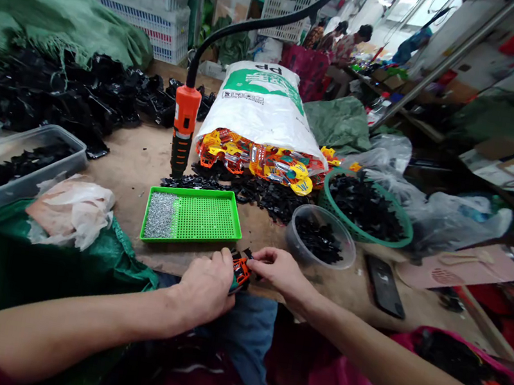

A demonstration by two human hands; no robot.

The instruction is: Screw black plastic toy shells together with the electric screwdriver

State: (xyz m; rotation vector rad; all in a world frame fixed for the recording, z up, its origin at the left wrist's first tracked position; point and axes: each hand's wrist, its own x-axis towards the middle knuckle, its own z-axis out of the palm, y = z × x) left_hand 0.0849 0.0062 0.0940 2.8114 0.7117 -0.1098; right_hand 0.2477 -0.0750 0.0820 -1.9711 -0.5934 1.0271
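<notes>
My left hand (209,282) is closed around a small orange, green and black plastic part (241,269), which looks like a toy car piece, close to the table's front edge. From the right, my right hand (280,270) pinches a small black piece (247,253) against that part's upper side. Just beyond my hands lies a green perforated tray (208,216), with many small silver screws (160,215) heaped in its left end. An orange-and-black electric screwdriver (182,132) hangs upright from a thick black cable behind the tray.
A white sack (262,112) spills orange and yellow parts. Black pieces fill a clear round tub (350,249), a green basket (404,232) and a clear box (78,154). A phone (384,285) lies at right. People (351,48) sit far back.
</notes>
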